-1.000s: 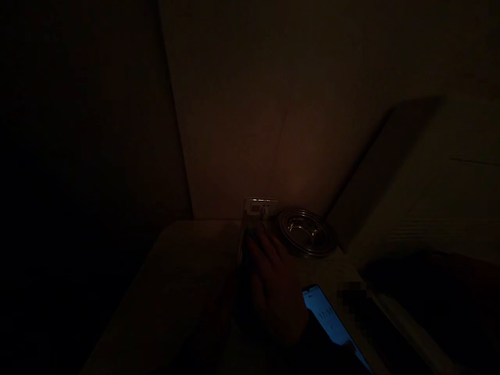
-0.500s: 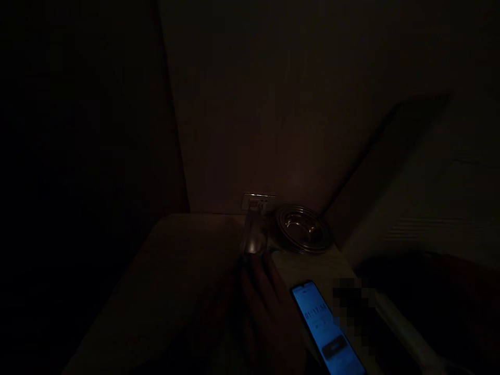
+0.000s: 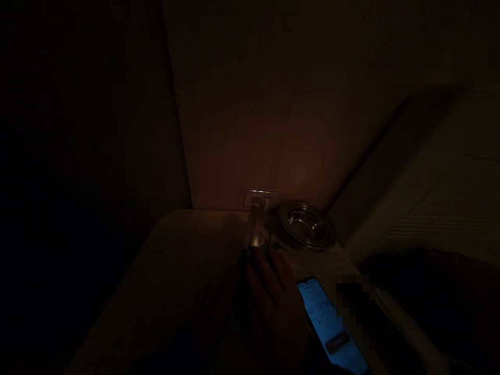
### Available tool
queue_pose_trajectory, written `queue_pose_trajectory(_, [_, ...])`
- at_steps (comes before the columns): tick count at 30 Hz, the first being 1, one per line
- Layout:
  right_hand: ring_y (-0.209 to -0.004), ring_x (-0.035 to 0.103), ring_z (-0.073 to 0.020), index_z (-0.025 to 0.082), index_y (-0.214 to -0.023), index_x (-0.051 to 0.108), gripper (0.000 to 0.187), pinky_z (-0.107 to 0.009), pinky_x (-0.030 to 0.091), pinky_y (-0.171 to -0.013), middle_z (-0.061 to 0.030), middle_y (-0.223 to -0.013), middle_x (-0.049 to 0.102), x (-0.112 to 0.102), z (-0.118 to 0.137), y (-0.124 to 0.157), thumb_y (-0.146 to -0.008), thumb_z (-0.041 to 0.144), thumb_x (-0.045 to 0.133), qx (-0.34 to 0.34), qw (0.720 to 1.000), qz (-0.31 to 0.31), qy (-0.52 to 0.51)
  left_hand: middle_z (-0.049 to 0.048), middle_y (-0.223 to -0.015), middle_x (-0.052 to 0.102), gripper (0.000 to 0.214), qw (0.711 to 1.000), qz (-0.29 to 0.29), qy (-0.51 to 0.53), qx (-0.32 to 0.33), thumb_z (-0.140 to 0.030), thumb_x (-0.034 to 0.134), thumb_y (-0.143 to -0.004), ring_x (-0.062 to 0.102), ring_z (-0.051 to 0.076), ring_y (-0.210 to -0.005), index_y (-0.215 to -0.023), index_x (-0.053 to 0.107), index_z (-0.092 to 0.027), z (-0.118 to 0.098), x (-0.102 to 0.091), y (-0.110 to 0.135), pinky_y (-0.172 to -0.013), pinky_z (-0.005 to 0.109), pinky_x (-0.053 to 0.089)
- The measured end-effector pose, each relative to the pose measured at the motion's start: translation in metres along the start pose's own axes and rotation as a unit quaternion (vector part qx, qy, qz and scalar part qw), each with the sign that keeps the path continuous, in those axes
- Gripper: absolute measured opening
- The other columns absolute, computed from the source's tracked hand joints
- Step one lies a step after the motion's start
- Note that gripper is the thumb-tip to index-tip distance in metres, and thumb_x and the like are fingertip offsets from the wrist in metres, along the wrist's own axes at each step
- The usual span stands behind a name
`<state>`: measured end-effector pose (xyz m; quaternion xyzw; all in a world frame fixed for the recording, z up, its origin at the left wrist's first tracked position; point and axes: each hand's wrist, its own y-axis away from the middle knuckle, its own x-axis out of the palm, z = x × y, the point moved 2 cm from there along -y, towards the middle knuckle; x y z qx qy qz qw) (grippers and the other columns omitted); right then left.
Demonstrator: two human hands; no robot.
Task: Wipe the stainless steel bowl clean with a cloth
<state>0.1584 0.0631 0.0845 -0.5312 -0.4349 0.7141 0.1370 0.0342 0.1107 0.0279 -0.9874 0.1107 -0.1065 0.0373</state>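
Note:
The scene is very dark. Around the near end of a shiny, pale elongated thing (image 3: 258,229) curl the fingers of my right hand (image 3: 275,302); its exact kind does not show. The thing stands or lies just in front of a wall socket. My left hand (image 3: 219,302) is a faint shape to the left of the right one, close to the same spot, and shadow hides its fingers. A lit phone (image 3: 328,323) lies right of my right hand, with timer-like digits on its blue screen.
A stack of round metal dishes (image 3: 307,225) sits at the back right of the wooden tabletop (image 3: 179,234). Behind it is the wall with the socket plate (image 3: 250,197). A dark heap (image 3: 422,281) lies on the right, beside a slanted panel (image 3: 390,151).
The view has shifted slightly, and the wall looks a little redder and brighter. Both hands stay by the shiny thing with hardly any movement.

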Motion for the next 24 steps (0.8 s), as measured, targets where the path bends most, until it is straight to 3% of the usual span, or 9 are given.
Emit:
queue_pose_trajectory(5, [-0.132,0.047,-0.0255,0.016,-0.14,0.047,0.054,-0.049,0.046,-0.104,-0.0126,-0.142,0.051,0.0,-0.023,-0.022,-0.088,0.009,0.038,0.088,0.996,-0.004,-0.025,0.0085,-0.124,0.06,0.032,1.0,0.023,0.003,0.0,-0.036,0.056,-0.092,0.061,0.022,-0.104,-0.118,0.06,-0.019,0.001,0.001,-0.002,-0.088,0.042,0.053])
queue_pose_trajectory(11, [-0.142,0.03,-0.0329,0.013,-0.145,0.04,0.057,-0.054,0.045,-0.103,-0.014,-0.147,0.045,0.001,-0.004,0.007,-0.088,0.012,0.042,0.028,0.999,0.012,0.021,0.0083,-0.123,0.06,0.032,1.0,0.018,0.003,0.003,-0.036,0.056,-0.092,0.061,0.022,-0.104,-0.118,0.06,-0.019,0.002,0.001,0.001,-0.087,0.042,0.053])
queue_pose_trajectory(14, [-0.14,0.032,-0.0315,0.013,-0.143,0.043,0.055,-0.057,0.04,-0.107,-0.0134,-0.146,0.046,0.003,-0.006,-0.001,-0.088,0.012,0.04,0.015,1.0,0.016,0.012,0.0088,-0.125,0.059,0.033,1.0,0.015,0.003,0.006,-0.037,0.055,-0.092,0.061,0.022,-0.105,-0.119,0.059,-0.019,0.002,0.0,-0.001,-0.089,0.043,0.052])
queue_pose_trajectory(18, [-0.141,0.032,-0.0313,0.009,-0.137,0.049,0.05,-0.053,0.045,-0.104,-0.015,-0.146,0.046,0.009,-0.011,-0.021,-0.089,0.014,0.038,0.034,0.999,0.008,-0.008,0.0087,-0.125,0.059,0.033,1.0,0.004,0.001,0.021,-0.037,0.056,-0.092,0.06,0.023,-0.106,-0.119,0.059,-0.019,-0.005,-0.002,-0.005,-0.089,0.043,0.052])
queue_pose_trajectory(24, [-0.141,0.032,-0.0296,0.014,-0.132,0.055,0.042,-0.046,0.051,-0.099,-0.0104,-0.144,0.05,0.018,0.009,0.002,-0.092,0.014,0.042,0.011,1.0,-0.018,0.003,0.0079,-0.124,0.059,0.032,0.999,-0.023,-0.019,0.026,-0.037,0.055,-0.092,0.061,0.023,-0.105,-0.118,0.06,-0.019,-0.009,-0.005,-0.004,-0.088,0.042,0.053])
